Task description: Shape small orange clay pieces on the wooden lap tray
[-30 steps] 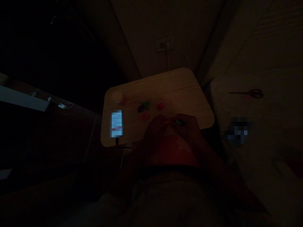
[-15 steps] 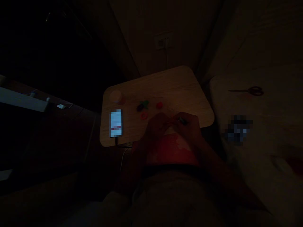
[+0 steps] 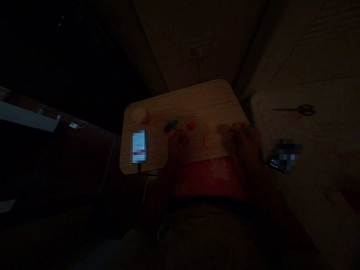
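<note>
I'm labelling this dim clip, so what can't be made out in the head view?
- Phone: the screen is pixelated, so its content is unreadable.
- Blurred object: pixelation hides what it is.
- Green-tipped item: the right hand hides most of it.
- Orange piece: the left hand partly covers it.
- Both hands: darkness hides the finger detail.

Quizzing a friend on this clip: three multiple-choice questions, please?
1. Where do the scissors lie? A left of the wooden board; B right of it, on bedding; C on it.
2. What colour is the small piece between the left hand and right hand? A blue; B white; C orange.
3. What is the right hand pinching? A a small green thing; B nothing; C the scissors.

1 B: they lie on the pale bedding.
2 C: it shows orange against the wood.
3 A: the green shows in its hold.
</note>
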